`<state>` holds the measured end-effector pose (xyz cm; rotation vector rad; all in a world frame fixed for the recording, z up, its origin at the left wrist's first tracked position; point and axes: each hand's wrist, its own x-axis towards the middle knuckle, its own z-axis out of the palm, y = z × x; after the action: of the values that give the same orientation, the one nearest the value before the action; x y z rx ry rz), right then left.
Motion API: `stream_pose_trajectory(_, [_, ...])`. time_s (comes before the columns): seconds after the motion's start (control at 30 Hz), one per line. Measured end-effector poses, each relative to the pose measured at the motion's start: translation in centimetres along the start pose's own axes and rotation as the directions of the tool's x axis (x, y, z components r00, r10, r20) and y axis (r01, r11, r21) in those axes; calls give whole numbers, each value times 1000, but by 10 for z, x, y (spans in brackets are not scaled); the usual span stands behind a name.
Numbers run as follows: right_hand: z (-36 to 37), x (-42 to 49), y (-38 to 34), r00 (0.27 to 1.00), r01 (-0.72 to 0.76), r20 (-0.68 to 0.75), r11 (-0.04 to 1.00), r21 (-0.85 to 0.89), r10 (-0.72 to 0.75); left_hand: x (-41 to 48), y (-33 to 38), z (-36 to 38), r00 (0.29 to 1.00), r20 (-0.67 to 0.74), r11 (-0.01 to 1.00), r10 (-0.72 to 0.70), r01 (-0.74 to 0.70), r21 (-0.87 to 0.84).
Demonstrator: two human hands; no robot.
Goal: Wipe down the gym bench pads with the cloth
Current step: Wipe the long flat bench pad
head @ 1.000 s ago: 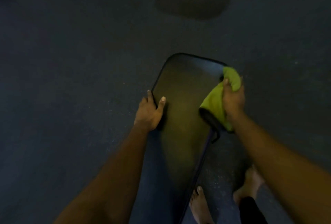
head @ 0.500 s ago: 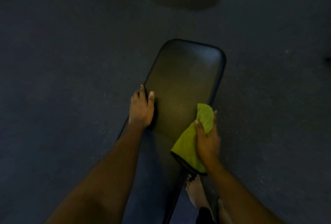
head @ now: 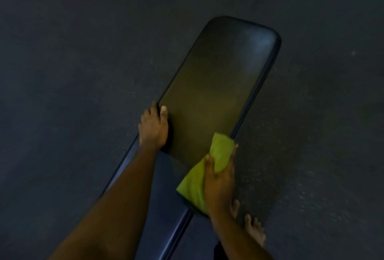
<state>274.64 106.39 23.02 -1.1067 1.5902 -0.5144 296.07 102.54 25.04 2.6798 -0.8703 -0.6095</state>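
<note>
Head view: one long black glossy bench pad and one yellow-green cloth are seen above dark speckled floor. The cloth is clutched under the right hand at the pad's right edge; the opposite edge is gripped by the left hand.

Far stretch: the bench pad is left open to its rounded end.
Left edge: gripped by the left hand.
Right edge: covered by the green cloth, held in the right hand.
Near right: the floor is occupied by a bare foot.
</note>
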Motion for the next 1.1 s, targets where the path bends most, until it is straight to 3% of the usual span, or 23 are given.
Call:
stream_pose_trajectory(0.1, [-2, -12, 4, 1000, 14, 9, 997, -72, -13, -17, -16, -4, 999, -12, 999, -53, 53, 2])
stream_pose_trajectory(0.3, [-12, 75, -34, 986, 68, -152, 998, -11, -69, -44, -46, -12, 992, -11, 992, -126, 126, -23])
stream_pose_trajectory(0.4, [0, 81, -42, 955, 149, -204, 944, -295, -214, -59, -69, -17, 988, -1, 987, -153, 153, -48])
stream_pose_trajectory(0.47, [13, 90, -55, 930, 176, -182, 823, -540, -318, -70, -86, -20, 989, -7, 985, -150, 149, -87])
stream_pose_trajectory(0.53, [26, 105, -75, 905, 248, -82, 672, -697, -418, -78, -104, -24, 976, -14, 960, -217, 211, -186])
stream_pose_trajectory(0.6, [46, 102, -85, 845, 401, 125, 461, -792, -520, -88, -120, -27, 956, 22, 913, -291, 285, -291])
stream_pose_trajectory(0.67, [76, 64, -73, 714, 605, 413, 202, -770, -565, -98, -134, -31, 949, 62, 882, -308, 309, -356])
stream_pose_trajectory(0.7, [90, 34, -58, 646, 679, 512, 120, -724, -566, -102, -139, -34, 946, 73, 862, -317, 319, -395])
stream_pose_trajectory(0.8, [103, -69, 7, 527, 782, 642, 22, -623, -557, -115, -150, -47, 924, 72, 815, -374, 365, -449])
stream_pose_trajectory(0.9, [69, -127, 59, 441, 839, 710, -29, -543, -549, -132, -163, -58, 918, 141, 808, -371, 393, -439])
stream_pose_trajectory(0.97, [44, -115, 66, 471, 814, 667, -8, -581, -577, -140, -170, -60, 912, 173, 806, -372, 410, -427])
stream_pose_trajectory(1.0, [33, -98, 62, 528, 769, 606, 33, -639, -594, -143, -173, -59, 910, 174, 806, -375, 414, -423])
stream_pose_trajectory(1.07, [13, -56, 47, 686, 638, 432, 198, -745, -585, -148, -175, -54, 923, 141, 822, -358, 383, -422])
stream_pose_trajectory(1.1, [5, -34, 42, 759, 573, 328, 340, -746, -562, -150, -175, -50, 936, 108, 842, -336, 350, -411])
